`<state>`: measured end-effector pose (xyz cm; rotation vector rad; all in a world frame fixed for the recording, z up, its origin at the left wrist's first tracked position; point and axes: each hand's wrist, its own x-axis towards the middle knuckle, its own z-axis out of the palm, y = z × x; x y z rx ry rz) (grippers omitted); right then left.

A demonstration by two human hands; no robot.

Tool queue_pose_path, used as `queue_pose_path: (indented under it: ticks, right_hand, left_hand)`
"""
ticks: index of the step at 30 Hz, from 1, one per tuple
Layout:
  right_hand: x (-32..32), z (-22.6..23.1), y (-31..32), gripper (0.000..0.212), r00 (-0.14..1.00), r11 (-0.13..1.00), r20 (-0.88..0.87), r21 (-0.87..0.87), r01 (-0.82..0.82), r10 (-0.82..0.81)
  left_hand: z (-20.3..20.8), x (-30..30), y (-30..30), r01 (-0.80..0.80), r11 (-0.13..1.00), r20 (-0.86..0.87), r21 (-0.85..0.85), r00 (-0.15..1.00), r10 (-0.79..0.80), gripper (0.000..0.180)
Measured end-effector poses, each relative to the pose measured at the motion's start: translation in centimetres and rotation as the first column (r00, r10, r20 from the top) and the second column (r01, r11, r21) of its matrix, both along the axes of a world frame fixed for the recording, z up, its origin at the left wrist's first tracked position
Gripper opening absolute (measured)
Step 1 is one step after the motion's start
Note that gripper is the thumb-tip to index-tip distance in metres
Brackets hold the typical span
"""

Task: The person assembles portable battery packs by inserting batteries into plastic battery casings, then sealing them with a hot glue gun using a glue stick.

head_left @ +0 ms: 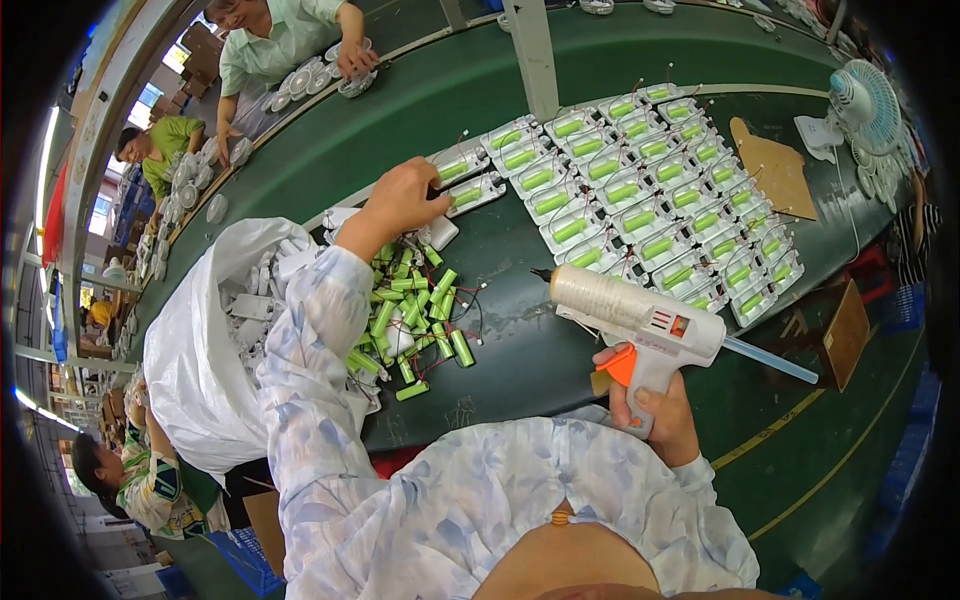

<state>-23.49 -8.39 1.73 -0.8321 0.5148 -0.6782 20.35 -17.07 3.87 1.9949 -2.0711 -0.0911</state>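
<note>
My left hand [400, 205] reaches across the table, its fingers curled at the end of a white plastic housing [474, 192] with a green battery in it. The fingertips partly hide that housing's end. In my right hand [660, 410] is a white hot glue gun [640, 320], gripped by its handle with fingers at the orange trigger. Its dark nozzle points left, and a pale glue stick [770, 358] sticks out of its back. Rows of housings with green batteries and thin wires [640, 190] lie beyond the gun. Loose green batteries [420, 310] are heaped below my left hand.
A white sack [190, 350] of plastic housings stands left of the battery heap. A cardboard piece [775, 175] and a small fan [865, 105] are on the far right of the dark table [500, 380]. A post [532, 60] rises behind the rows. Other people work across the green belt [420, 110].
</note>
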Motion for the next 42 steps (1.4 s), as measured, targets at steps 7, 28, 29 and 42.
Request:
queue_pose_path:
  ticks: [7,28,29,42]
  right_hand:
    - [-0.2,0.5,0.0,0.064,0.997,1.000,0.074,-0.009,0.021,-0.021]
    - [-0.2,0.4,-1.6,0.059,0.994,0.999,0.094,0.011,-0.050,0.049]
    - [-0.2,0.5,-1.8,0.060,0.993,0.996,0.076,-0.008,-0.089,0.089]
    - [-0.1,1.0,-3.5,0.064,0.975,0.975,-0.033,-0.023,-0.222,0.221]
  left_hand:
    - [-0.3,-0.6,-0.6,0.175,0.983,0.002,-0.048,0.985,-0.175,0.029]
    - [-1.7,1.1,-0.7,0.142,0.986,-0.082,-0.090,0.985,-0.149,0.032]
    - [-1.7,1.3,-0.4,0.116,0.989,-0.079,-0.090,0.989,-0.124,0.032]
    - [1.7,-0.1,1.4,0.003,0.994,-0.145,-0.112,0.989,-0.019,0.031]
